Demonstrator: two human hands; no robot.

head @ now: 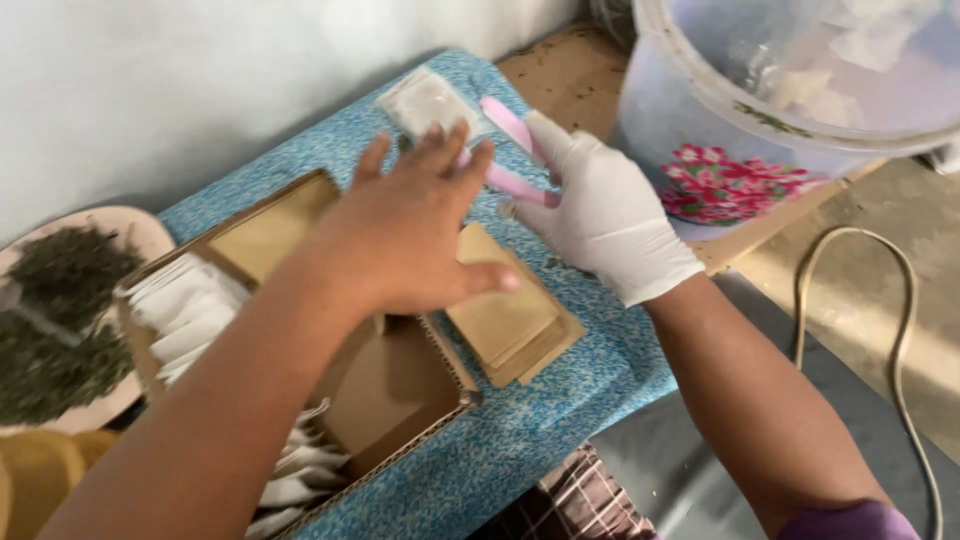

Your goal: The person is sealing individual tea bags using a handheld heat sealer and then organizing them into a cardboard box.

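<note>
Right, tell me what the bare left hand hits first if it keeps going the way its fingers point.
Probably the small clear plastic packet just beyond the left hand; depth is unclear.

A small clear packet (428, 103) with pale contents lies at the far edge of the blue table. An open cardboard box (400, 385) sits nearer, white paper sachets (185, 305) stacked along its left side, and flat brown envelopes (510, 322) lie just beside its right wall.

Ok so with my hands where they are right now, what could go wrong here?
The small clear packet lies near the blue table's far edge; a nudge from your left hand could push it off. Your gloved right hand holds the pink tool close to those bare fingers, so they might get caught. Your forearm could also bump the open cardboard box.
</note>
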